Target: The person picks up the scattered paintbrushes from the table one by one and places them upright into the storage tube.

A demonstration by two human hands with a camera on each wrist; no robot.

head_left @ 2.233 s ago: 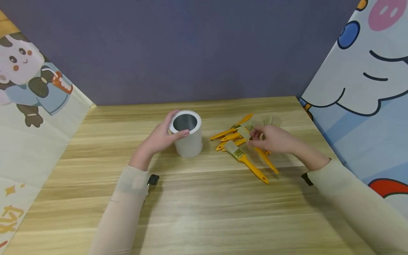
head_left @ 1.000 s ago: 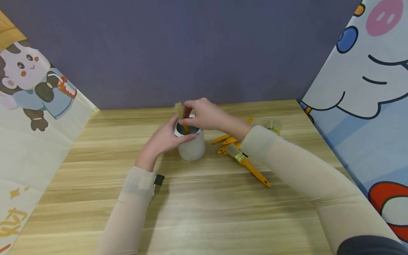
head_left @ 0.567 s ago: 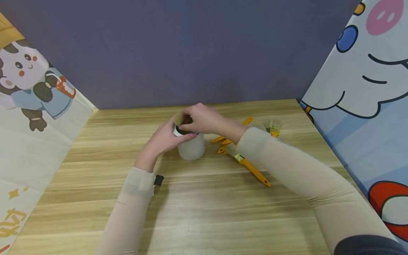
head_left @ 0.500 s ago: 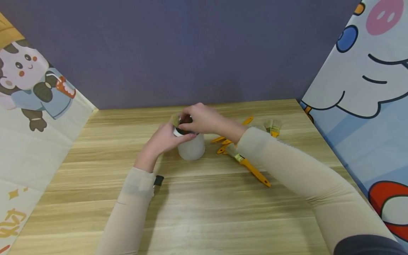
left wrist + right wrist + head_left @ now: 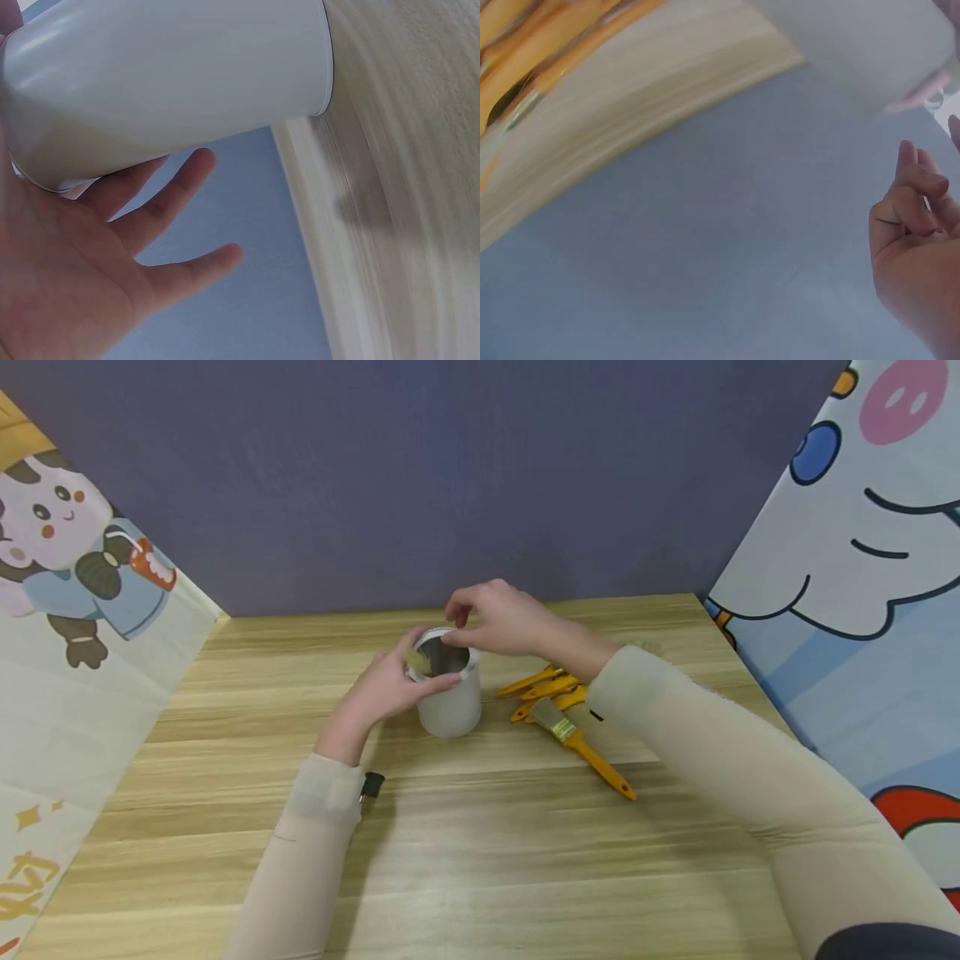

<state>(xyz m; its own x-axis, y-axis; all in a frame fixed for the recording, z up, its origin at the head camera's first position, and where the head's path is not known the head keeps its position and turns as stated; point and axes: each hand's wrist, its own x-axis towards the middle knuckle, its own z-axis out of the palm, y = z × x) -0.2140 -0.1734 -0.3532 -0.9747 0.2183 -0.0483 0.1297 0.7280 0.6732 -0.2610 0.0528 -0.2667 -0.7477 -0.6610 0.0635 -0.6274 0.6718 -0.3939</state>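
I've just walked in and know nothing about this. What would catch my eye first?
Probably the white can towards the back of the table, held in the person's left grip, with bristles showing at its mouth. To its right lie loose orange-handled brushes, and a big cartoon animal brightens the left wall.

High head view, forward and down; close wrist views, white can (image 5: 450, 708) in all.
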